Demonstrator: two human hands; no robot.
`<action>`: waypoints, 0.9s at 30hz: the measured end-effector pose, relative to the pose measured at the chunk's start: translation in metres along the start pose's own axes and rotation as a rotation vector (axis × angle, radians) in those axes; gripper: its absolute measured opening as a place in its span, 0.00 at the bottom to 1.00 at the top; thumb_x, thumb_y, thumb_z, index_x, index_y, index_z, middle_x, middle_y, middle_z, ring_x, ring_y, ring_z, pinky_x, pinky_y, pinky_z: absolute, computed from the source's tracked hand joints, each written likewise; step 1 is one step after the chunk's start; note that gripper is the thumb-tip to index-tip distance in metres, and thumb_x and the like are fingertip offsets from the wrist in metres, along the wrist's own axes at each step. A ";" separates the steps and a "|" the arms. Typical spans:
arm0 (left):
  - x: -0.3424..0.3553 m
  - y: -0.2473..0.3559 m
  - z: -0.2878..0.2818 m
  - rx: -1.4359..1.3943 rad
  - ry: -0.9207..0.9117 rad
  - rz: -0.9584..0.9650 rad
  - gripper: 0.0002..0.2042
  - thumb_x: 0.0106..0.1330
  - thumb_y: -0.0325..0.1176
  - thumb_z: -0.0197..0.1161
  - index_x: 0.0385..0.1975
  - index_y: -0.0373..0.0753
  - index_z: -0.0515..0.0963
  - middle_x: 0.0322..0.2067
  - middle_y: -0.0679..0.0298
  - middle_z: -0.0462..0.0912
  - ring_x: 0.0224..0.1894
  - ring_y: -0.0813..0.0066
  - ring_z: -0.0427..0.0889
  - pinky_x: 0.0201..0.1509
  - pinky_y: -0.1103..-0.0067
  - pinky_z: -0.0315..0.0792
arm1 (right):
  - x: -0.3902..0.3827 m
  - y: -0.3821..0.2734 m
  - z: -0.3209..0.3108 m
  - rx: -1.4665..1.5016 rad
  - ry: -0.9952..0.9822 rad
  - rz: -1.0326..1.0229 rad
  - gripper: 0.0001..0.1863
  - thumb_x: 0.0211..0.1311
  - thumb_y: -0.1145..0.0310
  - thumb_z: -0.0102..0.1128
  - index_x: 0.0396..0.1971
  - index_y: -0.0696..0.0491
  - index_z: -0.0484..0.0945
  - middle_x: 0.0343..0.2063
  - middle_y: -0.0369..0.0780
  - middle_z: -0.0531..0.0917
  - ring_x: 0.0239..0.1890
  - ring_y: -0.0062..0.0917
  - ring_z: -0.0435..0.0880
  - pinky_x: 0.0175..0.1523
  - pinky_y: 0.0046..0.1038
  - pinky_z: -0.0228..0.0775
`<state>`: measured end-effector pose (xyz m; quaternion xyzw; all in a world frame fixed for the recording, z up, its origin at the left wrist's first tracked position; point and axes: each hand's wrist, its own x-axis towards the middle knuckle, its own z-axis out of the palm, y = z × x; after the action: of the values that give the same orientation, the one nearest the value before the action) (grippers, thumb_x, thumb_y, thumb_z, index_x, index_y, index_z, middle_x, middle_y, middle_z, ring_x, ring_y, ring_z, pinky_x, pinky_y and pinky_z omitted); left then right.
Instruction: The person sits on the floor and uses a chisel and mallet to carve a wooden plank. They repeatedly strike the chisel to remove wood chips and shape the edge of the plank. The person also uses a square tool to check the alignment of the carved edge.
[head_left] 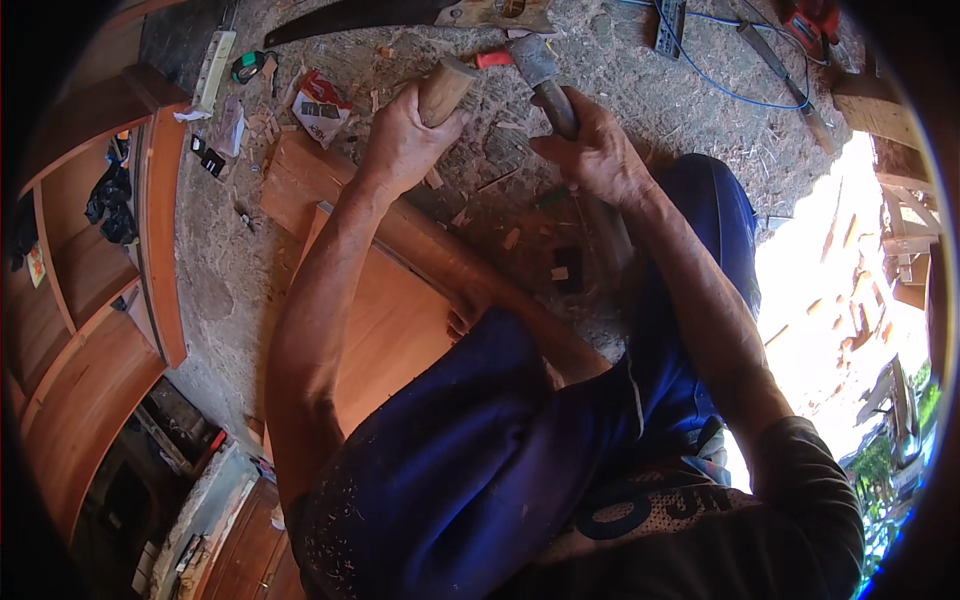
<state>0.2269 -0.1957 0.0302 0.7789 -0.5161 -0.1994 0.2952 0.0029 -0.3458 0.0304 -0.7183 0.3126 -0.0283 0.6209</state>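
My left hand (pixel 405 145) is closed around a thick, round piece of wood (pixel 446 92), its blunt end sticking up past my fingers. Closed on the dark handle (pixel 556 110) of a tool is my right hand (pixel 597 155). That tool has a grey metal head (pixel 533 60) and looks like a hammer, though its exact kind is unclear. The two held things are apart. A red piece (pixel 493 60) shows beside the metal head; whether it belongs to the tool I cannot tell. Below my hands, a reddish-brown wooden panel with a frame (pixel 390 330) lies under my leg.
A handsaw (pixel 490 14) lies at the far edge, with a tape measure (pixel 248 67) and a torn red-and-white packet (pixel 320 105) to its left. Wooden shelving (pixel 160 230) stands on the left. A blue cable (pixel 720 85) crosses the floor at far right. Wood chips litter the rough floor.
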 end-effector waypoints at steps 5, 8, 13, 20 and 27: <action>-0.002 0.028 -0.009 -0.196 -0.197 -0.288 0.25 0.63 0.39 0.74 0.54 0.35 0.72 0.36 0.59 0.83 0.37 0.72 0.86 0.34 0.75 0.82 | -0.015 -0.023 -0.007 0.185 0.003 0.054 0.25 0.61 0.68 0.68 0.58 0.53 0.73 0.22 0.33 0.77 0.19 0.15 0.75 0.25 0.24 0.69; -0.008 0.021 -0.017 -0.197 -0.206 -0.194 0.25 0.63 0.40 0.75 0.53 0.36 0.73 0.38 0.60 0.84 0.40 0.75 0.84 0.42 0.74 0.82 | -0.010 -0.016 -0.005 0.160 0.008 -0.052 0.25 0.62 0.67 0.67 0.58 0.54 0.73 0.22 0.33 0.77 0.17 0.14 0.75 0.24 0.22 0.68; 0.002 0.024 -0.018 -0.178 -0.142 -0.246 0.22 0.64 0.39 0.74 0.51 0.36 0.73 0.36 0.60 0.84 0.38 0.74 0.84 0.41 0.73 0.81 | -0.012 -0.021 -0.008 0.183 0.023 -0.054 0.25 0.62 0.67 0.68 0.58 0.53 0.73 0.22 0.33 0.77 0.18 0.14 0.75 0.24 0.22 0.69; 0.003 0.035 0.000 -0.021 -0.142 -0.227 0.24 0.64 0.40 0.72 0.51 0.33 0.69 0.35 0.55 0.83 0.23 0.66 0.86 0.17 0.74 0.80 | -0.005 -0.024 -0.008 -0.165 -0.079 -0.225 0.25 0.62 0.66 0.68 0.57 0.55 0.73 0.23 0.38 0.80 0.26 0.21 0.81 0.33 0.29 0.74; 0.002 0.036 0.002 -0.020 -0.192 -0.262 0.26 0.64 0.42 0.72 0.52 0.33 0.68 0.37 0.53 0.83 0.21 0.65 0.86 0.18 0.73 0.80 | 0.001 -0.034 -0.008 -0.236 0.049 -0.218 0.22 0.61 0.66 0.63 0.54 0.58 0.73 0.26 0.46 0.83 0.31 0.32 0.86 0.38 0.36 0.75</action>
<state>0.2020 -0.2085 0.0526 0.8139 -0.4342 -0.3148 0.2236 0.0148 -0.3520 0.0625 -0.8151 0.2491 -0.0762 0.5174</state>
